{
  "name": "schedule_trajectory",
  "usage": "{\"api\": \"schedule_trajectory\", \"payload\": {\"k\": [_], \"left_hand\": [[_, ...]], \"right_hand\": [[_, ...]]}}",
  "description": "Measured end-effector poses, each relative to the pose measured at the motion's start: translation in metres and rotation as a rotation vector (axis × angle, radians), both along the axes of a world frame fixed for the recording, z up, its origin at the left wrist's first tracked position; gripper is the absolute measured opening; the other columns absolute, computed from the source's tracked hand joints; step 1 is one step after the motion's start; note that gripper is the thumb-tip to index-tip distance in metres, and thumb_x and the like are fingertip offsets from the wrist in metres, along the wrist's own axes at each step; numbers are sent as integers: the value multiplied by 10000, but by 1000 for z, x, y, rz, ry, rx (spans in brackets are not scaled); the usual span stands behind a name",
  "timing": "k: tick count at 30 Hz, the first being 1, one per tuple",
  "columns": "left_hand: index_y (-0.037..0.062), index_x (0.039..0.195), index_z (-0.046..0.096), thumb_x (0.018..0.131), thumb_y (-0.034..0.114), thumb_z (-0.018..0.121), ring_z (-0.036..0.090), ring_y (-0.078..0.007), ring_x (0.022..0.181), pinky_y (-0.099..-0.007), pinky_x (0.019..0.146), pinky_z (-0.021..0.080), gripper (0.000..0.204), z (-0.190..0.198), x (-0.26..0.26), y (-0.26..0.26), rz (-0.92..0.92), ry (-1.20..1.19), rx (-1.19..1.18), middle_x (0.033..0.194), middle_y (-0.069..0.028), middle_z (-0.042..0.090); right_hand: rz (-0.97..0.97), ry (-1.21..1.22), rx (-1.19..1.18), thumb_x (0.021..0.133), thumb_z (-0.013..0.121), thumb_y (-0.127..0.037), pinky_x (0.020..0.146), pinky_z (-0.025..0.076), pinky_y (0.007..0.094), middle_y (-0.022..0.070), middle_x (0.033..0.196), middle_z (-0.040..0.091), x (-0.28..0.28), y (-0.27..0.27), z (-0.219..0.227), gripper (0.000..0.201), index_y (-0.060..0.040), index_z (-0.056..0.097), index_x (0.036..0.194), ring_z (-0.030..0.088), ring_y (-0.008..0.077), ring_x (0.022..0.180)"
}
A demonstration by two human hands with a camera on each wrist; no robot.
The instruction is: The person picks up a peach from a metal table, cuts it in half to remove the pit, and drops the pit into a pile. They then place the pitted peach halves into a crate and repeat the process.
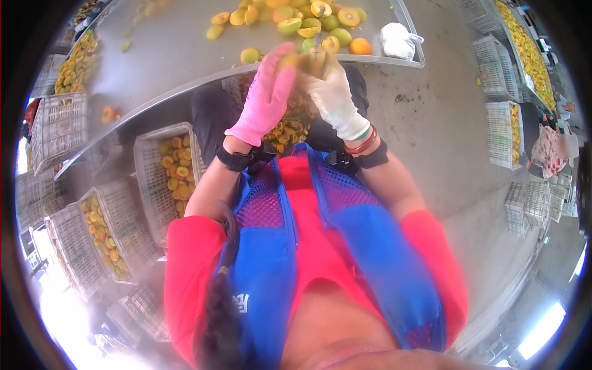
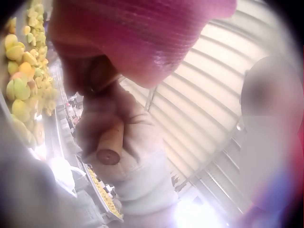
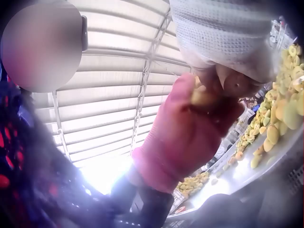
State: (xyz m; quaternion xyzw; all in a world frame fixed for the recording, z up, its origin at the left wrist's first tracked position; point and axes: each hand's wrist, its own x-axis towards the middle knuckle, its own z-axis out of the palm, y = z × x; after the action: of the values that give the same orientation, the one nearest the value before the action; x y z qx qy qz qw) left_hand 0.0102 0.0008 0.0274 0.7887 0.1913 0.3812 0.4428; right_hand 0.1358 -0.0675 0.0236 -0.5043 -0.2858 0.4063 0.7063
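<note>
In the head view, my left hand point(image 1: 269, 92), in a pink glove, grips a yellow fruit point(image 1: 288, 60) that looks like a peach. My right hand point(image 1: 333, 92), in a stained white glove, is close beside it over the table's near edge. From the right fist sticks out the round end of a wooden handle point(image 2: 110, 145); the tool's working end is hidden between the hands. The right wrist view shows the held fruit point(image 3: 203, 98) under the right fingers, curled in the pink glove. Just beyond the hands, several whole and halved peaches point(image 1: 310, 31) lie on the metal table point(image 1: 179, 55).
A white plastic bag point(image 1: 399, 41) sits at the table's right corner. Between the knees is a heap of fruit scraps point(image 1: 285, 131). Crates of cut fruit point(image 1: 177, 169) stand at left; more crates point(image 1: 496, 65) and another person point(image 1: 549, 151) are at far right.
</note>
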Motion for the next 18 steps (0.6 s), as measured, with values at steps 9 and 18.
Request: {"api": "schedule_trajectory", "payload": {"k": [9,18], "left_hand": [[28,1391,444,1014,150,507,616,-237,1049,-337,929,495,401,7,-1,8,184,-172,-478,1190,-124,607],[-23,1259,447,940,-54,461,657,-296,1031,-378,914,542,321,3,-24,35,177,67,293,1289,-185,575]], "right_hand": [[-218,-507,4,822,681,-55,693,481,298,43,794,552,-10,-10,10,221,-9,513,958,529,106,745],[72,-886,65,855,667,-172,596,483,456,246,747,603,-16,-10,-15,222,3,537,897,601,450,708]]}}
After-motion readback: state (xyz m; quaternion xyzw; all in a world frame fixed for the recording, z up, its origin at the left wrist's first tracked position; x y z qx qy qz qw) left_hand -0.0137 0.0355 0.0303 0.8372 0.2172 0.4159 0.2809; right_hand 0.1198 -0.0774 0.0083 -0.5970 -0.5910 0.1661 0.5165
